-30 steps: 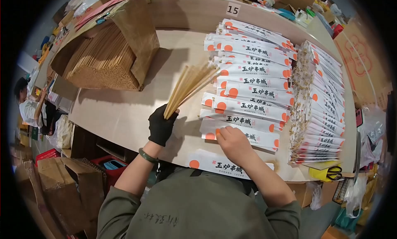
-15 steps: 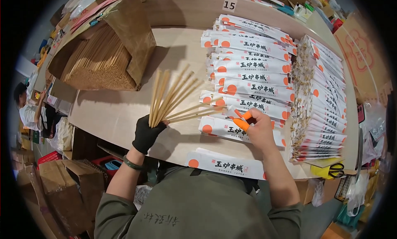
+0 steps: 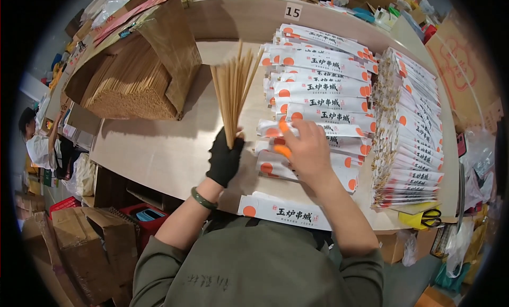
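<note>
My left hand [image 3: 225, 159], in a black fingerless glove, is closed around a bundle of wooden chopsticks [image 3: 233, 94]. Their free ends fan upward above the bare tabletop. My right hand [image 3: 307, 153] lies low over the stack of white paper chopstick sleeves [image 3: 323, 89], which carry orange dots and dark print. Orange finger covers [image 3: 283, 149] sit on its thumb and forefinger. Those two are spread apart at the left ends of the sleeves, while the other fingers are partly hidden. A few flat sleeves [image 3: 281, 210] rest at the table's near edge, close to my body.
An open brown paper bag [image 3: 169, 41] packed with chopsticks [image 3: 132, 84] lies at the left. A second pile of filled sleeves [image 3: 419, 132] stands on the right, with black-handled scissors [image 3: 430, 218] at its near end. Cardboard boxes [image 3: 85, 238] crowd the left floor. A person [image 3: 42, 137] is further left.
My left hand has moved right and turned the chopsticks upright, into a tighter bundle. My right hand has shifted left and up over the sleeve stack, its thumb and forefinger now apart.
</note>
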A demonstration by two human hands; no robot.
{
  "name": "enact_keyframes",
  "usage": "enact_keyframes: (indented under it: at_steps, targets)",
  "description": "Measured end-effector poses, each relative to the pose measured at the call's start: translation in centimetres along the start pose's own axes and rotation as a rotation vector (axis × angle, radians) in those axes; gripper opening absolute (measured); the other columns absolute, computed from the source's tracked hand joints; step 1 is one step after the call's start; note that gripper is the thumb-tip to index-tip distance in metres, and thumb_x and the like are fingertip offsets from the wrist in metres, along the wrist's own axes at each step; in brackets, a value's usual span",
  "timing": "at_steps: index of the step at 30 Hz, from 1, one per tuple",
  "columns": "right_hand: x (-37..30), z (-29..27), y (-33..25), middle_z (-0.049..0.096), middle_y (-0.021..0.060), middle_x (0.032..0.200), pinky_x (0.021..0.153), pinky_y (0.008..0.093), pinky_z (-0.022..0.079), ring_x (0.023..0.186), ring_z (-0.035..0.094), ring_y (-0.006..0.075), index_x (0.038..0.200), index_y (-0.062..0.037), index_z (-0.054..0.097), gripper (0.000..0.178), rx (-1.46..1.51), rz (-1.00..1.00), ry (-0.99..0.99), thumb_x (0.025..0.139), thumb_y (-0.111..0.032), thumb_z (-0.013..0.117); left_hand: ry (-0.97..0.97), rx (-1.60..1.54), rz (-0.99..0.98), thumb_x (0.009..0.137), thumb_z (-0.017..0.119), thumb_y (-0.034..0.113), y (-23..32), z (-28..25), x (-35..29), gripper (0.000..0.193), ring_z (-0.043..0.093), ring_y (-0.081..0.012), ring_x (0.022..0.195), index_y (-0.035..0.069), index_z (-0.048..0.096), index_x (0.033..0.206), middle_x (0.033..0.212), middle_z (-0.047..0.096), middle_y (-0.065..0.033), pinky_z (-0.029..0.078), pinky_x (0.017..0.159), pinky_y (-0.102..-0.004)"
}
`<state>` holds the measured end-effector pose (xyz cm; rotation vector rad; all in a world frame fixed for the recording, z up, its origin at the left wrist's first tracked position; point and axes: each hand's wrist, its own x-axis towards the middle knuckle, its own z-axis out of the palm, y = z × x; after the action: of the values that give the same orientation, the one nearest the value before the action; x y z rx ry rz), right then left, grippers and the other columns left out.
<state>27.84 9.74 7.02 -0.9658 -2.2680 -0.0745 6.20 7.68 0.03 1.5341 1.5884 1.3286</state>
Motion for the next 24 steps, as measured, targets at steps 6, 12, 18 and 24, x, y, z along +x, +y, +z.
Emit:
enact_keyframes:
  at_steps: [6, 12, 18, 24]
  targets:
    - [-6.5, 1.1, -1.2, 0.056, 0.0109, 0.084, 0.068, 0.0352, 0.046, 0.077, 0.056, 0.0253, 0.092, 0.0027, 0.06, 0.026, 0.007, -0.115, -0.424, 0.073, -0.012, 0.068, 0.01, 0.307, 0.001, 0.086, 0.065, 0.021, -1.6, -3.3, -0.8, 0.018, 0.057, -0.0158, 0.059, 0.003, 0.065, 0.09, 0.067, 0.06, -0.0039, 0.046, 0.057, -0.0301]
    - [-7.7, 1.2, -0.8, 0.06, 0.0093, 0.085, 0.063, 0.0326, 0.048, 0.078, 0.059, 0.0241, 0.09, -0.0001, 0.061, 0.025, 0.09, -0.005, -0.258, 0.07, -0.009, 0.072, -0.062, -0.137, -0.469, 0.088, 0.062, 0.019, -0.8, -4.8, -2.5, 0.017, 0.048, -0.0058, 0.051, 0.002, 0.064, 0.086, 0.065, 0.06, -0.0018, 0.038, 0.048, -0.021]
    - [-6.7, 0.6, -0.2, 0.058, 0.0069, 0.075, 0.06, 0.0313, 0.045, 0.069, 0.057, 0.0212, 0.077, -0.0007, 0.06, 0.017, 0.277, 0.298, -0.201, 0.073, -0.006, 0.075, -0.07, -0.244, -0.443, 0.084, 0.062, 0.014, 1.2, -5.9, -3.3, 0.013, 0.051, -0.0057, 0.058, 0.001, 0.061, 0.089, 0.07, 0.061, -0.0027, 0.04, 0.053, -0.0203]
    - [-3.0, -2.9, 0.4, 0.049, -0.0022, 0.069, 0.058, 0.0242, 0.038, 0.065, 0.044, 0.0068, 0.074, -0.0007, 0.056, 0.02, 0.781, 0.93, -0.191, 0.077, -0.008, 0.075, -0.216, -0.254, -0.382, 0.08, 0.066, 0.012, 1.0, -8.1, -3.1, 0.016, 0.055, -0.0076, 0.061, -0.001, 0.062, 0.089, 0.072, 0.063, -0.0042, 0.044, 0.056, -0.0212]
